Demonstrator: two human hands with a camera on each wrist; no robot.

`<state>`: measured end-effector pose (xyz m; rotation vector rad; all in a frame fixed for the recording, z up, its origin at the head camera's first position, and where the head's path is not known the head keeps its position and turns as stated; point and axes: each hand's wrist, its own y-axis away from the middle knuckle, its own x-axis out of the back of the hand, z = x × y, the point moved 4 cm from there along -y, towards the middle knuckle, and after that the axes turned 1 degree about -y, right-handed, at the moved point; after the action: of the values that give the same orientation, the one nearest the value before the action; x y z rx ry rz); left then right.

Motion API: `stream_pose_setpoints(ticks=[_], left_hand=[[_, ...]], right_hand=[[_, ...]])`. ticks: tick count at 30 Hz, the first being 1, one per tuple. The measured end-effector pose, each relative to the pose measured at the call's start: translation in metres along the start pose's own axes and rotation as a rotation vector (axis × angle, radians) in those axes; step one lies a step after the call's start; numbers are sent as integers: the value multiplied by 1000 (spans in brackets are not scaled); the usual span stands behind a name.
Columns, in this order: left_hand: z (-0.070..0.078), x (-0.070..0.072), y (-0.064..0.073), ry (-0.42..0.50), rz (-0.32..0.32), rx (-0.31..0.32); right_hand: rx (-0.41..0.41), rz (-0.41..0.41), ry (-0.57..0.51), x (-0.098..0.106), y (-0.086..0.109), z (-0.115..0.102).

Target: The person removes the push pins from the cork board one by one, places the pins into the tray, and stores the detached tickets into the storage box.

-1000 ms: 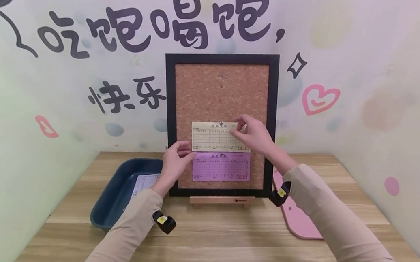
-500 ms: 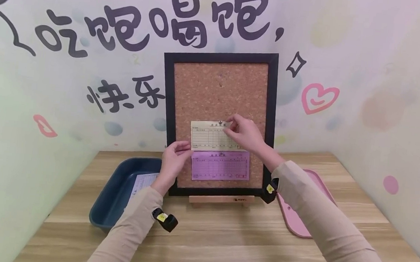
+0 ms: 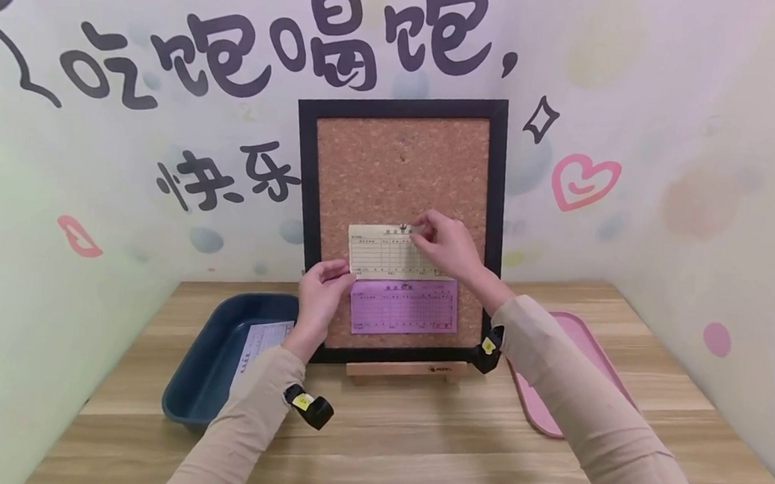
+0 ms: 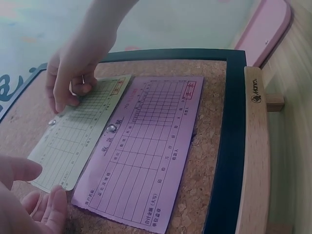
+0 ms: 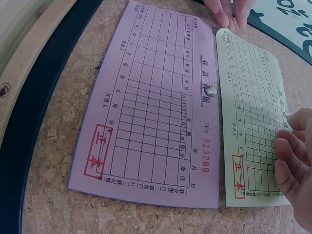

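Observation:
A pale yellow receipt slip (image 3: 380, 253) hangs from a silver pushpin (image 4: 52, 123) on the framed corkboard (image 3: 400, 160). Just below it, a purple receipt slip (image 5: 151, 107) has its own pushpin (image 5: 210, 91). At the yellow slip's left end is my left hand (image 3: 321, 297), thumb and fingers apart around the lower corner. My right hand (image 3: 451, 248) has bent fingers against that slip's upper part, close beside its pin. Whether these fingers pinch anything is hidden. The right hand covers the slip's right portion in the head view.
A navy tray (image 3: 192, 378) with a white printed slip (image 3: 262, 342) stands left of the board. At the right lies a pink tray (image 3: 541, 403), partly behind the right sleeve. A small wooden easel (image 3: 405, 371) supports the board on the wood-grain table (image 3: 413, 454).
My right hand has moved left along the yellow slip toward its pin, mostly in the first half second. The left hand stays at the slip's left end. The head view has shifted slightly.

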<state>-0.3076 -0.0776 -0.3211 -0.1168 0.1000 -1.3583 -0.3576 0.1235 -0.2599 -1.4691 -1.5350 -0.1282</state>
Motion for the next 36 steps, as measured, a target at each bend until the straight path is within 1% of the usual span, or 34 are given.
stream_pose_setpoints(ticks=[5, 10, 19, 25, 29, 36], left_hand=[[-2, -1, 1, 37, 23, 16], [-5, -2, 0, 44, 17, 32], [-8, -2, -2, -30, 10, 38], [-7, -5, -3, -66, -13, 27], [-6, -7, -3, -83, -31, 18], [-7, -8, -4, -120, -36, 13]], right_hand=[[1, 9, 3, -2, -2, 0], [9, 32, 30, -3, -2, -1], [18, 49, 32, -5, -1, -2], [18, 46, 36, -7, -1, -3], [21, 77, 34, -8, -2, -4], [8, 116, 23, -9, -3, -6]])
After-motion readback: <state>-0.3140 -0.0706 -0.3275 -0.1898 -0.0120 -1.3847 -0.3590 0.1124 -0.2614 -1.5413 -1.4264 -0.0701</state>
